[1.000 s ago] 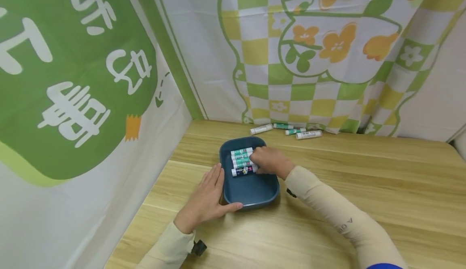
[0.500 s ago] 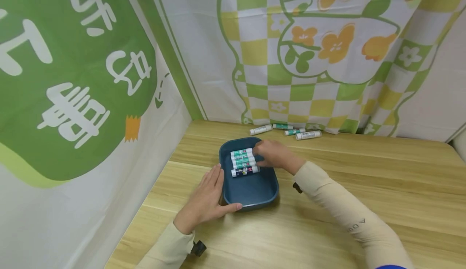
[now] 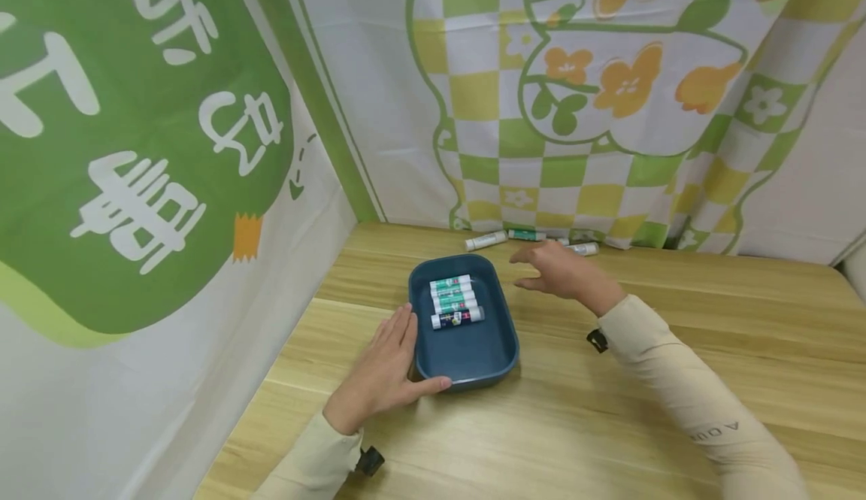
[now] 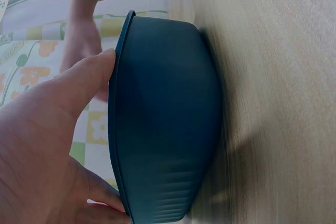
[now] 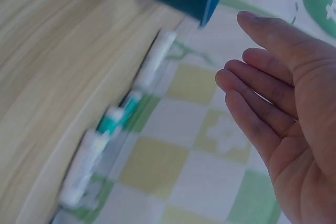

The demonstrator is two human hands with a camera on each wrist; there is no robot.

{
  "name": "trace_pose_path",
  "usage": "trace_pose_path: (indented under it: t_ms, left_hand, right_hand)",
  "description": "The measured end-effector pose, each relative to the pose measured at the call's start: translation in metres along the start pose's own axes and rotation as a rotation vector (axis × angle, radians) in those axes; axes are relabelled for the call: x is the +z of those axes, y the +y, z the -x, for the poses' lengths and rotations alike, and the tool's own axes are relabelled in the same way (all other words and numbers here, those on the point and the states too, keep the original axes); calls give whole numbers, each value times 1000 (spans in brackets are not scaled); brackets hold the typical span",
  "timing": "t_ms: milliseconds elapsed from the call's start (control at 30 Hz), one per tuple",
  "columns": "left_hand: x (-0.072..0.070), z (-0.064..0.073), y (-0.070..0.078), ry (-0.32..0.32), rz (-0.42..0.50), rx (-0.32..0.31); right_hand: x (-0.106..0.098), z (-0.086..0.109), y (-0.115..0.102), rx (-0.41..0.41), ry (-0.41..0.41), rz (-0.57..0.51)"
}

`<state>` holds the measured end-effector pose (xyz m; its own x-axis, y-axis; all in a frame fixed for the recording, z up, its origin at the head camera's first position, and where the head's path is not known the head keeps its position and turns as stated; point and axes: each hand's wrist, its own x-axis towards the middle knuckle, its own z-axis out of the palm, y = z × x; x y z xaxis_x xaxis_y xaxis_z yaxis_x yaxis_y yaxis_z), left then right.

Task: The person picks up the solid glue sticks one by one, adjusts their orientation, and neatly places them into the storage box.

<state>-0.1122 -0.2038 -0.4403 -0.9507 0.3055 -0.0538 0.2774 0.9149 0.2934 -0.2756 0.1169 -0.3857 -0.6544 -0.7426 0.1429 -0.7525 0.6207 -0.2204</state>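
Observation:
A dark blue tray point(image 3: 467, 361) stands on the table. Inside, near its far half, lies a row of small tubes point(image 3: 453, 297) with white ends and green labels. Closest to me in that row is a dark-labelled tube point(image 3: 457, 318). My left hand point(image 3: 379, 380) rests against the tray's left side, fingers straight, thumb at the near corner; the left wrist view shows the thumb and fingers point(image 4: 100, 192) touching the rim. To the right of the tray my right hand point(image 3: 564, 271) is in the air, fingers apart, holding nothing; the right wrist view shows its palm point(image 5: 315, 124).
Along the table's back edge lie more loose tubes: a white tube point(image 3: 485, 240), a green tube point(image 3: 526, 235) and a white one point(image 3: 583, 249) partly behind my right hand. A printed cloth point(image 3: 541, 177) hangs right behind them.
My right hand has left the tubes in the tray and moved right and back, beyond the rim. The left hand and the tray have stayed in place.

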Motion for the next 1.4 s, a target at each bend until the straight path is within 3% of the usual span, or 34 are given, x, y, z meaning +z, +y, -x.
trace_pose_path:
  t_ms: [400, 600, 733, 967, 1233, 1400]
  left_hand:
    - [0, 0, 0, -3, -2, -2]
    - [1, 0, 0, 6, -10, 1]
    - [2, -1, -1, 16, -17, 8]
    - [2, 0, -1, 16, -7, 6]
    - [1, 0, 0, 13, 3, 5]
    - [0, 0, 1, 15, 13, -3]
  right_hand:
    - [18, 47, 74, 156, 50, -39]
    - [24, 59, 102, 272, 93, -87]
    - [26, 60, 117, 329, 115, -89]
    - [32, 54, 136, 345, 161, -66]
    - [41, 47, 148, 449, 122, -120]
    - [45, 45, 152, 444, 145, -123]
